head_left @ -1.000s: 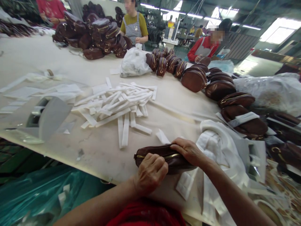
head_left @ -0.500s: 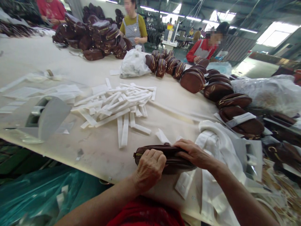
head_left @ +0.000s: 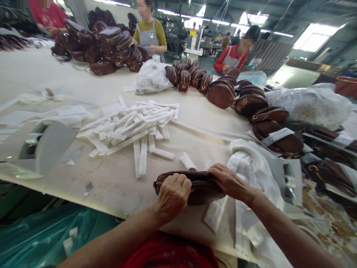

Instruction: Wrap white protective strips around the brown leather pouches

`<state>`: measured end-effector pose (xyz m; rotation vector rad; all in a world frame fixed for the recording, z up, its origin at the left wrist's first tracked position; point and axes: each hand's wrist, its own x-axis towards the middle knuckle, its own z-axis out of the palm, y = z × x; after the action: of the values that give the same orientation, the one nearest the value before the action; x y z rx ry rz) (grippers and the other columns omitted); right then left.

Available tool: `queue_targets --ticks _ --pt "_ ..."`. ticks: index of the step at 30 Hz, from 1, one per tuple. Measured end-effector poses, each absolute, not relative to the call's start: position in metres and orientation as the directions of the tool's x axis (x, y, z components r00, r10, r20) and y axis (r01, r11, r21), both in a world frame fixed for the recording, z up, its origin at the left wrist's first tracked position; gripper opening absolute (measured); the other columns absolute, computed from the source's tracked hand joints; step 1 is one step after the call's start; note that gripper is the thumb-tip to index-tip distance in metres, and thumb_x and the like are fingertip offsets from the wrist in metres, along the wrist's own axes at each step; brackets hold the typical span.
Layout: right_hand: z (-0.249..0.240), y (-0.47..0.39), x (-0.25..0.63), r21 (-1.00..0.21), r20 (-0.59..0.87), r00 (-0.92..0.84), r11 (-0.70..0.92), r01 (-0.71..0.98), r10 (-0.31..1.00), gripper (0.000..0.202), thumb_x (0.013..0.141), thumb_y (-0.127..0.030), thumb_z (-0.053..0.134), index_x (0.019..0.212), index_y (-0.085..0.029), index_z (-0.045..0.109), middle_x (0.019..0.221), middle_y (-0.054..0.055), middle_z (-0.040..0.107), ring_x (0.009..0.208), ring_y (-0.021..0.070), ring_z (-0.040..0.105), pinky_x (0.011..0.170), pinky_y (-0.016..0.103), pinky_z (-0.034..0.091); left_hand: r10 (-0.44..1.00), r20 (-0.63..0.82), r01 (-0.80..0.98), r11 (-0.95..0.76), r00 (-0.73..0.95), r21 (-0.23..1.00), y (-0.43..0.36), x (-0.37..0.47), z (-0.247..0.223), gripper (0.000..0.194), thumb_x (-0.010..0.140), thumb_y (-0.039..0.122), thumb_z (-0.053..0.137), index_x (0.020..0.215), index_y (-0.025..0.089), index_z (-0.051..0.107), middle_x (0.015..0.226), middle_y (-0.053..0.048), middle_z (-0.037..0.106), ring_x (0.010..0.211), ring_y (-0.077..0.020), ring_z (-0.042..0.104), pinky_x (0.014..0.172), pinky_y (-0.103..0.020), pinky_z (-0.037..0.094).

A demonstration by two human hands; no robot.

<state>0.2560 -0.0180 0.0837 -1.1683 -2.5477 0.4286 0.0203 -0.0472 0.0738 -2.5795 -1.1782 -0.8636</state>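
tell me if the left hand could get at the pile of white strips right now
Probably yes, if it lets go first: the left hand is closed on the brown bag, but the pile of white strips lies uncovered, ahead and leftward.

The far window glares white — strip lights glow overhead — frame edges stretched and soft.

teal plastic, lower left | co-worker in checked apron | window
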Motion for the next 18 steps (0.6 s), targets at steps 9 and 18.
queue_targets --ticks 9,18 --pt "0.079 -0.020 0.258 -0.378 0.349 -0.483 0.592 0.712 0.803 0.020 0.089 -0.017 0.046 0.101 -0.019 0.061 0.093 0.007 0.063 0.088 0.0192 0.060 0.078 0.034 0.052 0.698 0.291 0.681 -0.711 0.655 0.172 -0.022 0.009 0.076 0.023 0.082 0.026 0.064 0.098 0.015 0.051 0.083 -0.005 0.064 0.073 -0.0212 0.062 0.065 -0.031 0.049" --pt "0.077 -0.084 0.205 -0.698 0.343 -0.162 0.367 0.615 0.925 0.024 0.094 -0.031 0.043 0.110 -0.022 0.059 0.098 0.005 0.066 0.088 0.0156 0.065 0.075 0.025 0.053 0.920 -0.100 0.876 -0.322 0.379 0.359 -0.035 0.033 0.114 0.041 0.086 0.024 0.049 0.121 0.004 0.042 0.084 -0.016 0.068 0.075 -0.0302 0.067 0.061 -0.034 0.050"
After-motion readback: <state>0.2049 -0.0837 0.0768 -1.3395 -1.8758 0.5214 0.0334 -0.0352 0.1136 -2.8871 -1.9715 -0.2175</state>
